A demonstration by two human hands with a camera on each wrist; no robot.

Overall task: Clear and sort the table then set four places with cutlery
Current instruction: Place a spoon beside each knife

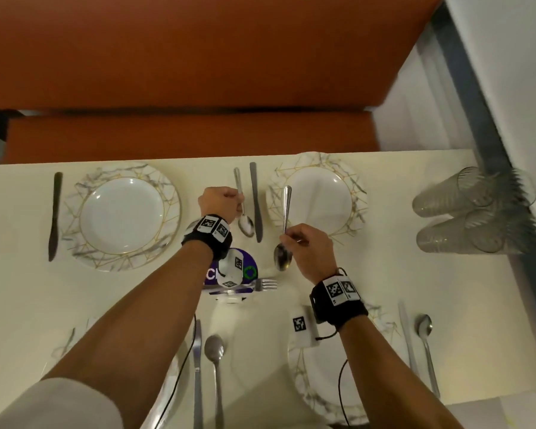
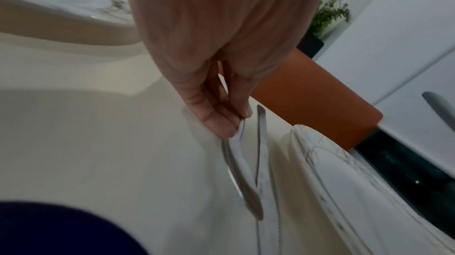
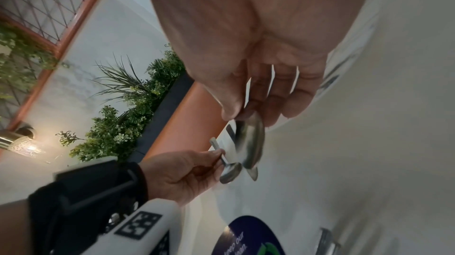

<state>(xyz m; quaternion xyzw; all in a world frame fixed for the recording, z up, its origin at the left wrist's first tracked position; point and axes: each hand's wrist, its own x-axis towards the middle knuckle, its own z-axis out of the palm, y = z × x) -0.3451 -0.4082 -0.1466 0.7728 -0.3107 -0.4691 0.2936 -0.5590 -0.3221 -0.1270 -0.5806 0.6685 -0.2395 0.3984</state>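
Observation:
Two marbled plates stand at the table's far side, the left plate (image 1: 121, 216) and the right plate (image 1: 317, 193). Between them my left hand (image 1: 222, 201) pinches the handle of a spoon (image 1: 245, 222) lying beside a knife (image 1: 256, 201). The same spoon (image 2: 242, 177) and knife (image 2: 261, 142) show in the left wrist view. My right hand (image 1: 307, 250) holds a second spoon (image 1: 283, 255) by its neck, bowl down and handle pointing away, just above the table. That bowl (image 3: 251, 140) hangs below my right fingers. A dark knife (image 1: 54, 212) lies left of the left plate.
A fork (image 1: 254, 286) lies on a purple round sticker (image 1: 248, 264) at mid-table. Near me are two more plates, one (image 1: 310, 366) at the right, with a knife (image 1: 197, 373) and spoon (image 1: 215, 366) between them, another knife (image 1: 407, 335) and spoon (image 1: 426, 345) right. Clear cups (image 1: 471, 212) lie far right. An orange bench (image 1: 198, 88) is behind.

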